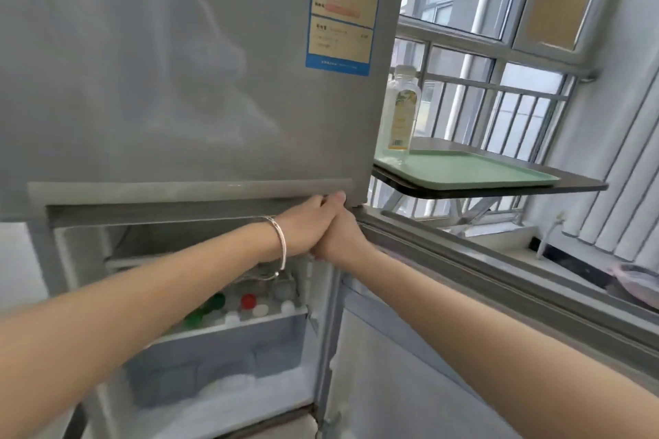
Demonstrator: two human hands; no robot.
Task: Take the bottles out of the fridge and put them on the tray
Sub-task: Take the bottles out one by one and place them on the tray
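Both my hands meet at the lower right corner of the grey upper fridge door (178, 82). My left hand (308, 221), with a silver bracelet on the wrist, hooks its fingers under the door's handle strip. My right hand (338, 237) presses against it and grips the same corner. Below, the lower compartment stands open, and several bottles with red (248, 300), green (215, 301) and white caps stand in its drawer. One clear bottle with a yellow label (401, 110) stands on the left end of the pale green tray (474, 173).
The tray lies on a dark folding table (577, 185) right of the fridge, in front of a barred window. The lower fridge door (410, 378) is swung open to the right, under my right arm. A windowsill (570, 260) runs behind it. Frost coats the drawer front.
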